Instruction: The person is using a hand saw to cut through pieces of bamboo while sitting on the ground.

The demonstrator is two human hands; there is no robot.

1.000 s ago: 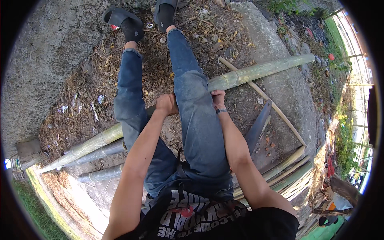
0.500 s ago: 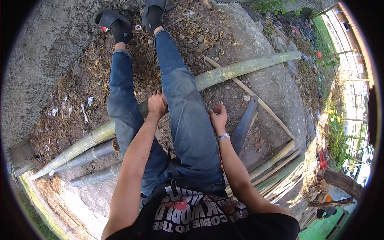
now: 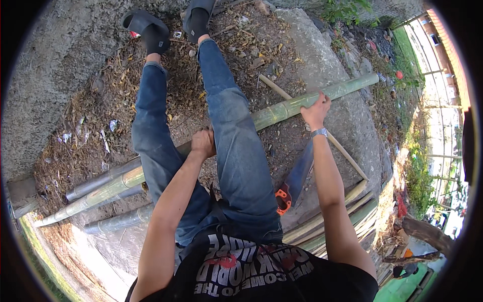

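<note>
A long green bamboo pole (image 3: pixel 274 115) runs slantwise under my legs, from the far right down to the near left. Between my knees, my left hand (image 3: pixel 203 143) is closed around it. Farther along, right of my legs, my right hand (image 3: pixel 317 111) grips the same pole, its fingers over the far side. Below that hand lies a hand saw (image 3: pixel 284 200) with an orange and black handle; its blade is partly hidden by my right forearm. A thin stick (image 3: pixel 347 157) crosses beneath the pole near my right hand.
More bamboo poles (image 3: pixel 118 217) lie at the near left. Split bamboo strips (image 3: pixel 347 221) are stacked at the near right. A concrete slab (image 3: pixel 347 116) slopes on the right, and a rough wall (image 3: pixel 55 85) stands at the left. Dry leaves and litter (image 3: pixel 113 125) cover the soil.
My right hand has gone from beside my right thigh out to the pole and taken hold of it. The pole has shifted slightly, and the saw's handle has come into view.
</note>
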